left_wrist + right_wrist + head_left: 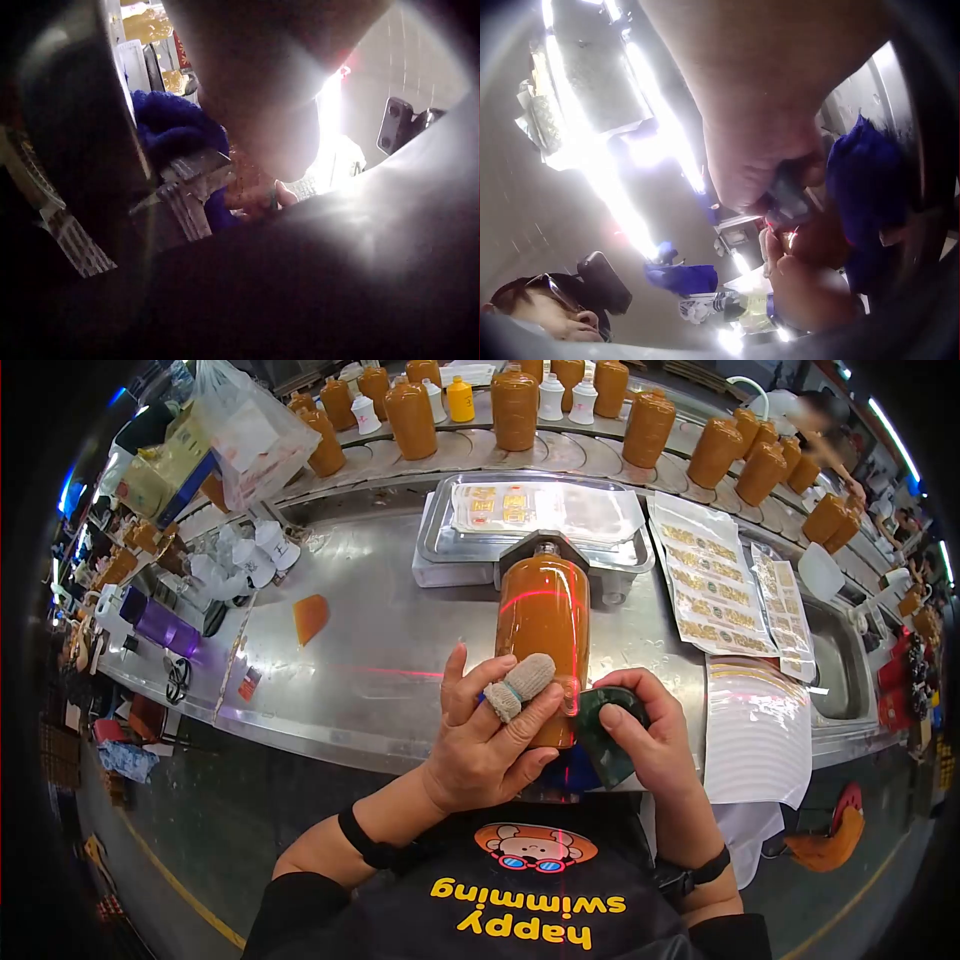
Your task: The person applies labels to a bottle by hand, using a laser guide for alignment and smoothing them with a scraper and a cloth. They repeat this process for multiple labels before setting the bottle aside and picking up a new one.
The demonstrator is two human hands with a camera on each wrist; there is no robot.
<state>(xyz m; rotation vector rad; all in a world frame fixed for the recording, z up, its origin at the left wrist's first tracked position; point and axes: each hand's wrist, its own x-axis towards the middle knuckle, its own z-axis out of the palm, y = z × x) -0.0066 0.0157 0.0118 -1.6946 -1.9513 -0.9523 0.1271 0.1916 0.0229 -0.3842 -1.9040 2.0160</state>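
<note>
A glossy brown bottle (543, 610) lies on its side at the table's front edge, its neck against a dark angled holder (545, 545). My left hand (490, 735) rests on the lower part of the bottle with fingers extended; one finger wears a knitted cover (524, 682). In my right hand (655, 735) a dark green flat piece (608, 738) is pinched between thumb and fingers, its edge at the bottle's right side near the base. Red light lines cross the bottle. In the right wrist view, the right hand (769, 150) grips the dark piece (789, 196).
Behind the holder is a metal tray (430, 545) with printed sheets. More label sheets (710, 575) lie to the right, beside a sink (840, 660). Brown bottles (514, 410) stand along the conveyor. An orange piece (311, 618) and a purple bottle (160, 622) are at left.
</note>
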